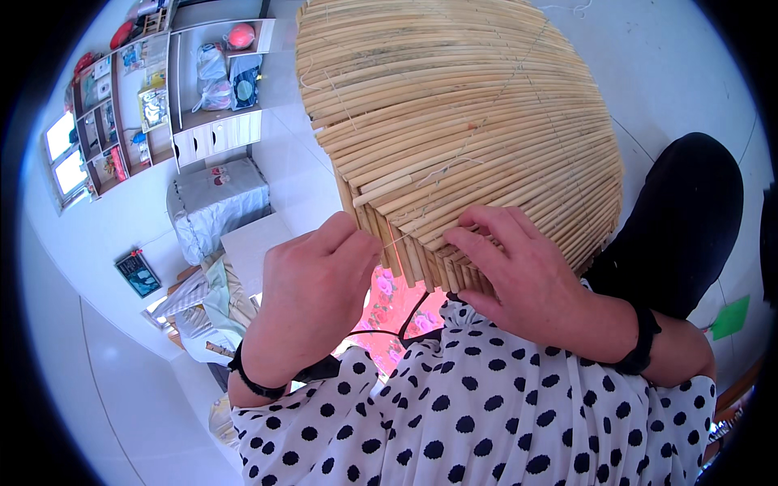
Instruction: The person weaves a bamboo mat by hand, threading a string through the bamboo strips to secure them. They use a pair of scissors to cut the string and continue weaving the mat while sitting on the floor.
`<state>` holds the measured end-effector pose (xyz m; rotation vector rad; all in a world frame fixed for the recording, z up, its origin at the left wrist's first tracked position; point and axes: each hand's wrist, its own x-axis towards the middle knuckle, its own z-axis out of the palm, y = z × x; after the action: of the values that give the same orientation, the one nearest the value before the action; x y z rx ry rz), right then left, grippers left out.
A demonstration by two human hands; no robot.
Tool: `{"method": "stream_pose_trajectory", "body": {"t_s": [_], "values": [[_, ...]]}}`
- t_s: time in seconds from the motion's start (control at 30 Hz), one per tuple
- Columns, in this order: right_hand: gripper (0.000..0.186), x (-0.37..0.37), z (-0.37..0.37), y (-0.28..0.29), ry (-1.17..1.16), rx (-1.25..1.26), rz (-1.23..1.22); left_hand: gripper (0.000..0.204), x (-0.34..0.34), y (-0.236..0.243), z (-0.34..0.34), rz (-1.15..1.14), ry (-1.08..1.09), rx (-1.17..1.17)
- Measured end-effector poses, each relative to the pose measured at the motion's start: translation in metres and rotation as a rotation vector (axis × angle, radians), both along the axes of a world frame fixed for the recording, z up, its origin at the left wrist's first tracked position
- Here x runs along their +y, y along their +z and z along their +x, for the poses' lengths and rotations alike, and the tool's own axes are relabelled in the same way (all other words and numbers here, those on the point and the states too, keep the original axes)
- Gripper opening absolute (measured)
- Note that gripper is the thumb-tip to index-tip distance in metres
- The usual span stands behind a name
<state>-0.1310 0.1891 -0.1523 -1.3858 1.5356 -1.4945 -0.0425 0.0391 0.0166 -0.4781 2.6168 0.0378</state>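
A large mat of pale reed stalks [454, 121], bound side by side with thin thread, fills the upper middle and bends down at its near edge. My left hand [320, 271] is closed at the near left corner of the mat, fingertips pinched. A thin pale thread [395, 241] runs from those fingertips across the stalks. My right hand [527, 271] grips the near edge, with its fingers curled on top and the thumb below. Short stalk ends [409, 263] stick out between my hands. Loose thread ends [450, 168] lie on the mat's surface.
Pink flowered cloth [381, 312] shows beneath the mat, against my dotted garment. My dark-clad knee [689, 211] rises on the right. Shelves [121, 105] with bags and a red ball stand at the far left, beside a grey covered box [219, 198]. A green square [731, 317] lies at right.
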Motion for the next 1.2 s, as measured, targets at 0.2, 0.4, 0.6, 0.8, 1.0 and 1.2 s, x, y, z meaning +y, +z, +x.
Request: {"method": "stream_pose_trajectory", "body": {"t_s": [0.2, 0.4, 0.6, 0.8, 1.0, 1.2], "values": [[0.052, 0.001, 0.001, 0.001, 0.016, -0.025, 0.01, 0.01, 0.002, -0.005, 0.001, 0.016, -0.026, -0.007], [0.062, 0.001, 0.001, 0.0, 0.018, -0.007, 0.035, 0.013, 0.004, -0.003, 0.0, 0.035, -0.052, -0.045], [0.053, 0.001, 0.0, 0.001, 0.032, -0.018, 0.032, 0.013, 0.001, -0.002, 0.004, 0.034, -0.019, -0.002], [0.056, 0.0, -0.002, 0.001, 0.031, -0.005, 0.034, 0.013, -0.011, 0.006, 0.004, -0.069, -0.019, 0.078], [0.056, 0.0, -0.005, 0.003, 0.061, -0.011, 0.034, 0.013, -0.016, 0.004, 0.01, -0.052, -0.007, 0.095], [0.051, -0.003, -0.012, 0.01, 0.054, -0.024, 0.053, 0.013, -0.021, 0.005, 0.012, -0.035, -0.044, 0.171]]}}
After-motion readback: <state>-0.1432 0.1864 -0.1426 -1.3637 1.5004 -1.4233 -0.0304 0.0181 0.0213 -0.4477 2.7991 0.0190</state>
